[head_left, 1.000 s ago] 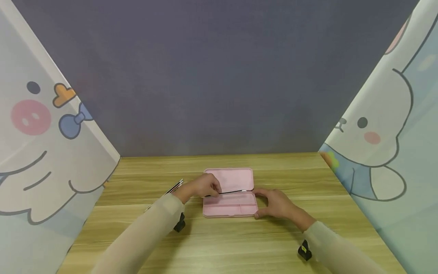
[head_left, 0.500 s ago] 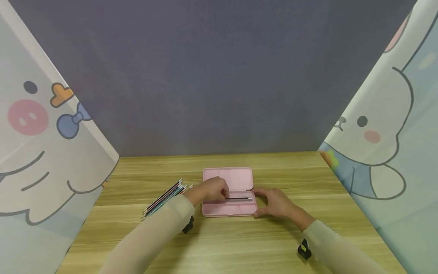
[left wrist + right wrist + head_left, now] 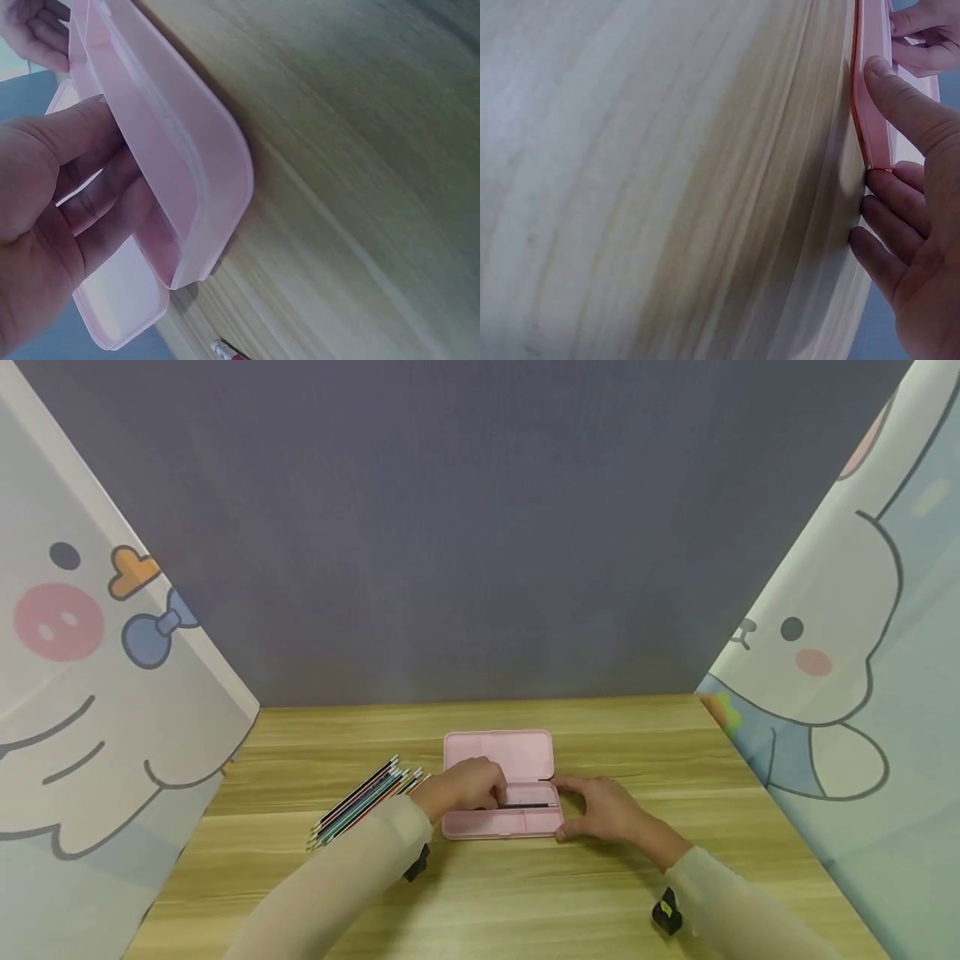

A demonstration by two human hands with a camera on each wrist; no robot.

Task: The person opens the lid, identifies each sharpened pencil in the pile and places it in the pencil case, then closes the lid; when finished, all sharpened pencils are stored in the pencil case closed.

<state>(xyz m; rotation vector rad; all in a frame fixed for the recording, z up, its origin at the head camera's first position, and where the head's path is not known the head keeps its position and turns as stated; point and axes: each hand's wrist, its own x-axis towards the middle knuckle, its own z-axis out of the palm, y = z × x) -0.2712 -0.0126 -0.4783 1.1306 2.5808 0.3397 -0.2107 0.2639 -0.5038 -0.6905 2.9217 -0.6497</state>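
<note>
Gripping a dark pencil (image 3: 531, 806) in the head view, the left hand (image 3: 474, 783) reaches over the pink pencil case (image 3: 483, 824), its lid (image 3: 498, 746) folded back; the right hand (image 3: 611, 808) holds the case's right end. A bunch of pencils (image 3: 356, 803) lies on the table (image 3: 525, 902), partly behind the left sleeve (image 3: 345, 872). Left wrist view: bent fingers (image 3: 105, 199) dip into the case, tips hidden; a white-ended pencil (image 3: 224, 349) lies nearby. Right wrist view: the thumb (image 3: 904, 97) presses the case's front wall.
</note>
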